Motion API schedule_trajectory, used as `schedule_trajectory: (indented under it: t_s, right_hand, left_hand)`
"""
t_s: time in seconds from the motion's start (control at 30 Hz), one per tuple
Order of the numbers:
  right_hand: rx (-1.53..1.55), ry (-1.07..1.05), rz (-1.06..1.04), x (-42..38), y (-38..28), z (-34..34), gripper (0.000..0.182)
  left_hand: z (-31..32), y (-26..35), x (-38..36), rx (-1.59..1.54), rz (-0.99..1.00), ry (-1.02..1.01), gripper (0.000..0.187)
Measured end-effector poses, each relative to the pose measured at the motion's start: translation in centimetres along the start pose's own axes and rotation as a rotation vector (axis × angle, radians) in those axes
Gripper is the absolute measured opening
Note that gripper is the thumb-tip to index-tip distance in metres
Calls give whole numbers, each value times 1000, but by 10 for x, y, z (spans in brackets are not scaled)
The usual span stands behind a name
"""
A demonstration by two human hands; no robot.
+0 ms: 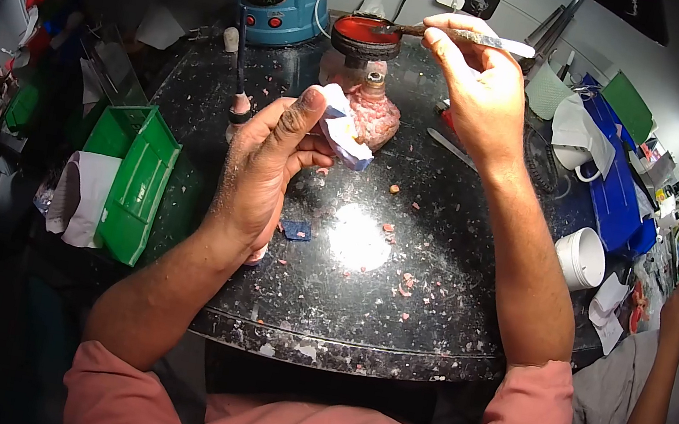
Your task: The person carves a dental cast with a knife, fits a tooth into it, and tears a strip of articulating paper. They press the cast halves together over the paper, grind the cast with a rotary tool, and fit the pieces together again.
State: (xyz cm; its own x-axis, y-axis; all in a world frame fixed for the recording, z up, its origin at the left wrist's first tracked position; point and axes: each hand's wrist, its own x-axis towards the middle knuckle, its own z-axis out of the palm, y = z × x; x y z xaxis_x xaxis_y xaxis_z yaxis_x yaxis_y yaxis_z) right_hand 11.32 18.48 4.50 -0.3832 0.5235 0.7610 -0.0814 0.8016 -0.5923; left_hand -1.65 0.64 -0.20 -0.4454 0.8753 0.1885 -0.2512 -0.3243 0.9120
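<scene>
My left hand [270, 148] grips a small white and bluish cast [343, 134] between thumb and fingers, held up over the black worktop. My right hand [486, 98] pinches a thin tool [452, 35] with a dark, crusted shaft and a pale end. The tool's left tip is at the round black dish of red material [366, 32]. Behind the cast stands a burner coated in pink wax [375, 116], with a metal nozzle on top.
A blue machine [288, 4] stands behind on the left, a green bin [131, 179] at the left edge. A knife [452, 148] lies on the worktop [358, 321] among pink scraps. A white tub [583, 258] and blue trays [607, 179] are right. Co-workers' arms [650, 394] show at both sides.
</scene>
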Motion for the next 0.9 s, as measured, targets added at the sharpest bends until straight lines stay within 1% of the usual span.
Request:
schedule_trajectory:
  t_s: [0.1, 0.17, 0.2, 0.27, 0.3, 0.33, 0.4, 0.57, 0.63, 0.67, 0.73, 0.9]
  right_hand:
    - [-45, -26, -23, -3, 3, -1, 15]
    - [84, -12, 53, -3, 4, -1, 13]
    - [85, -13, 54, -3, 5, -1, 13]
    - [386, 128, 210, -4, 6, -1, 14]
    - [426, 132, 296, -7, 13, -5, 18]
    - [427, 133, 294, -10, 17, -8, 18]
    - [587, 129, 398, -15, 25, -10, 21]
    - [546, 125, 409, -19, 30, -14, 21]
    - [577, 133, 486, -21, 34, -11, 23]
    - [577, 134, 487, -21, 34, -10, 23]
    - [651, 157, 564, -23, 34, -9, 24]
    - [666, 141, 579, -25, 32, -9, 25]
  left_hand:
    - [-2, -1, 1, -20, -7, -11, 49]
    - [-2, -1, 1, -27, -11, -6, 49]
    - [-2, 0, 1, -33, -9, -1, 49]
    - [-3, 1, 2, -31, -15, 6, 49]
    - [-2, 1, 2, -29, -22, 11, 49]
    - [-2, 1, 3, -29, -21, 10, 49]
    - [0, 1, 2, -62, -39, 45, 49]
    - [-1, 0, 3, -65, -42, 49, 49]
    - [-2, 0, 3, -65, -38, 53, 48]
    - [-2, 0, 3, -55, -32, 56, 50]
    - [-3, -1, 3, -45, -30, 59, 53]
    - [-2, 0, 3, -45, -34, 54, 53]
